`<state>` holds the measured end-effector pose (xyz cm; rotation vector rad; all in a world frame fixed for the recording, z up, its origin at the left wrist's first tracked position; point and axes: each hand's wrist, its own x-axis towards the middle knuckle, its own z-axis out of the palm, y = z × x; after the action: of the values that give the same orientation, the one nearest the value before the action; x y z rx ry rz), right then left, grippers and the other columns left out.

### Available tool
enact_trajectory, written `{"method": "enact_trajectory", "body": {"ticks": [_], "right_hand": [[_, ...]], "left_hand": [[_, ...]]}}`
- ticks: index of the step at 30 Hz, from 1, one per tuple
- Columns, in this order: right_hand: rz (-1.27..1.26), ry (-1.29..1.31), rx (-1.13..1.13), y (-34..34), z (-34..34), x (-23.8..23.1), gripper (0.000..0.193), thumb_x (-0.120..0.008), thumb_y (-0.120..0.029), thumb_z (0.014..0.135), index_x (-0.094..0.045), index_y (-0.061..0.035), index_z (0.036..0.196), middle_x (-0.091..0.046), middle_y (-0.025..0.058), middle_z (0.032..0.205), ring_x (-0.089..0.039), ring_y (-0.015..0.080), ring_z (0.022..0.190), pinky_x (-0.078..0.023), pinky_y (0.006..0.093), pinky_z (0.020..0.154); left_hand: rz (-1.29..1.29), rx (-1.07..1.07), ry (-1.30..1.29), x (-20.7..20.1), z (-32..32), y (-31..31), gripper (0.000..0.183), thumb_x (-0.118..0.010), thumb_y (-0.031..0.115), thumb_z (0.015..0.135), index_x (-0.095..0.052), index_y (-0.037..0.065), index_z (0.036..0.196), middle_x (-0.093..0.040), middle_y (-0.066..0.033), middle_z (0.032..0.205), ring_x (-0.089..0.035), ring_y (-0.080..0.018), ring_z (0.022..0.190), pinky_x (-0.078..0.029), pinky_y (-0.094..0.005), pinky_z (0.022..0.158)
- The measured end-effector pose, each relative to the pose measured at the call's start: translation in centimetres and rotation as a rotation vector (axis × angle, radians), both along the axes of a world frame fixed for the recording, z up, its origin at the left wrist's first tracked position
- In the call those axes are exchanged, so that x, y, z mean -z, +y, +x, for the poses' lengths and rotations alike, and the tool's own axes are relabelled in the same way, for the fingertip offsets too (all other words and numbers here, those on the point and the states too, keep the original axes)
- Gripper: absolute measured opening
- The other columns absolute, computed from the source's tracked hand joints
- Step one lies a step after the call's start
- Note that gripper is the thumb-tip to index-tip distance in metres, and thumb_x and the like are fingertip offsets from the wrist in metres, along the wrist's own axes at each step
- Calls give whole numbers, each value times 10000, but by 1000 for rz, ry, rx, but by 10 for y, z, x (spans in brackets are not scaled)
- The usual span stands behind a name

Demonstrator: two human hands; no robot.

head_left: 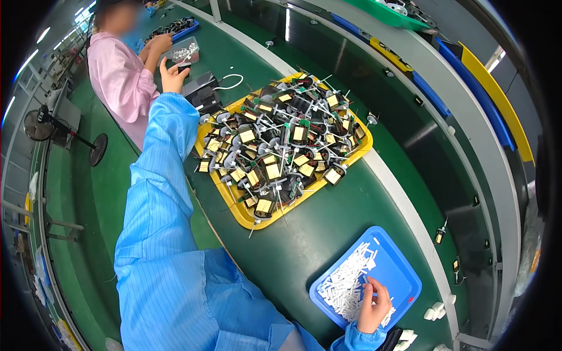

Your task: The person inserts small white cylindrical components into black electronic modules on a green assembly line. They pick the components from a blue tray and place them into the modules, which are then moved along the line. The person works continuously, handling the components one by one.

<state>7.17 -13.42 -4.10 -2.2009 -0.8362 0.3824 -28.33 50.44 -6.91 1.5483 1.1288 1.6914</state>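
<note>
My left hand point(173, 79) stretches far forward, past the yellow tray, with thumb and fingers bent around a small black part point(184, 66). Just below it on the bench sits a black boxy device point(202, 90) with a white cable. Over a blue tray point(408, 281) at the lower right is my right hand point(375, 307), its thumb and forefinger brought together. Short white tubes point(342, 286) lie heaped in that tray beneath the fingers. Whatever is in the right fingertips is too small to make out.
A yellow tray point(246, 219) heaped with small motor-like parts point(272, 169) with shafts and wires fills the middle of the green bench. A co-worker in pink point(120, 76) works at the far left beside a clear box point(186, 51). White blocks point(434, 311) lie at the right edge.
</note>
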Motion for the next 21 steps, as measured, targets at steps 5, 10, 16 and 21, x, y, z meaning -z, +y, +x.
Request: {"method": "enact_trajectory", "body": {"ticks": [5, 10, 16, 21], "right_hand": [[1, -30, -66, 12, -3, -2, 132, -583, -37, 856, -674, -6, 947, -646, 106, 782, -618, 191, 679, -464, 269, 568], [7, -64, -102, 14, -2, 2, 132, -589, -13, 835, -673, -5, 936, -633, 117, 754, -589, 205, 630, -454, 285, 565], [-13, -69, -124, 15, -1, 2, 129, -592, -3, 824, -669, -1, 928, -618, 130, 739, -562, 218, 602, -440, 308, 568], [4, -73, -126, 13, 1, 3, 129, -590, 0, 822, -669, -4, 924, -617, 133, 739, -561, 232, 603, -441, 315, 574]], "left_hand": [[-180, -21, -2, 8, -10, 29, 890, -665, -101, 699, -156, 57, 1412, -596, -210, 1129, -625, -240, 952, -517, -329, 797], [-202, 30, -129, 19, 15, 32, 913, -665, -89, 701, -120, 62, 1418, -600, -196, 1145, -627, -232, 917, -517, -305, 760], [-142, 93, -245, 18, 21, 27, 971, -653, -110, 707, -34, 76, 1432, -603, -191, 1130, -620, -224, 932, -515, -299, 750], [-114, 81, -317, 3, 30, 12, 963, -672, -117, 708, -64, 145, 1406, -561, -172, 1150, -596, -213, 956, -517, -285, 746]]}}
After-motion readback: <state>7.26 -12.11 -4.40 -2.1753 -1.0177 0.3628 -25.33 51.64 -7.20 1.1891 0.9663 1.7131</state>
